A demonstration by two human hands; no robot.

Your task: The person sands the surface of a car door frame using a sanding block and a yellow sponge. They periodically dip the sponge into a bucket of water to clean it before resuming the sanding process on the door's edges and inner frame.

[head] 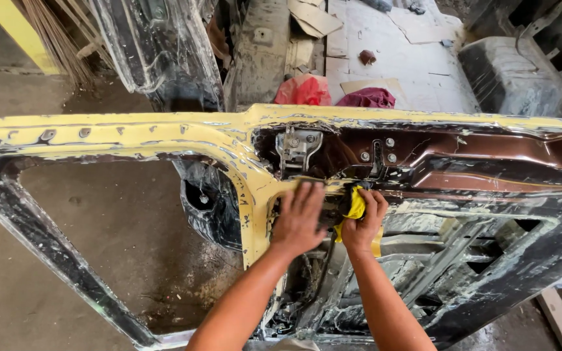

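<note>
A stripped car door (164, 133) lies across the workshop, its outer edge still yellow and scabbed with filler, the inner frame dark and scraped. The person leans over it with both bare arms reaching in toward the middle, just below the latch mechanism (297, 148).

The left hand (299, 218) is spread flat, fingers wide, pressed on the yellow pillar where the window opening meets the inner panel. It holds nothing; it looks to be steadying the door. The right hand (364, 221) is closed round a folded yellow pad (356, 205), most likely abrasive paper or a cloth, pushed against the metal right beside the left hand's fingertips. A strip of the same yellow hangs below the fist.

The pad looks thin and limp, so I'd judge it bends to whatever shape the fingers give it and weighs next to nothing; it wants gripping in a fold, as it is now, with the palm behind it. The door is another matter: stiff sheet steel, heavy, with raw edges round the cut-outs, best taken by the thick outer frame and not by the thin inner ribs.

Beyond the door lie a red rag (304, 91), a maroon rag (367, 98) and scraps of cardboard (313, 18) on a pale floor (417, 71).
</note>
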